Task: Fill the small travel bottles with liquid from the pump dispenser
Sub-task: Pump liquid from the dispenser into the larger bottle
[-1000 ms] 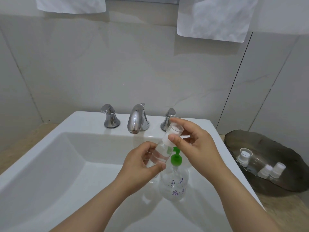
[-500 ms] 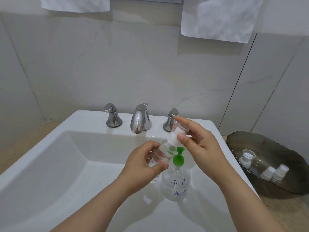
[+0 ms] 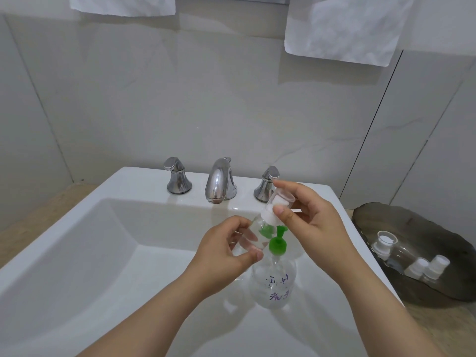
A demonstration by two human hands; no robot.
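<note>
- Head view: the travel bottle (image 3: pixel 255 229) has tilted further since a moment ago; left hand (image 3: pixel 226 249) grips its body, right hand (image 3: pixel 316 222) pinches the cap (image 3: pixel 279 203).
- Likely light, slick, squeezable plastic: hold the body, turn the cap.
- Pump dispenser (image 3: pixel 274 282) stands in the sink (image 3: pixel 144 176); dark tray (image 3: pixel 412 222) on the surface (image 3: pixel 443 331), tiled wall (image 3: pixel 231 99) behind.

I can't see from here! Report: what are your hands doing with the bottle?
Left hand grips small travel bottle. Right hand pinches its cap, cap on. Pump dispenser below, nothing blocking.
</note>
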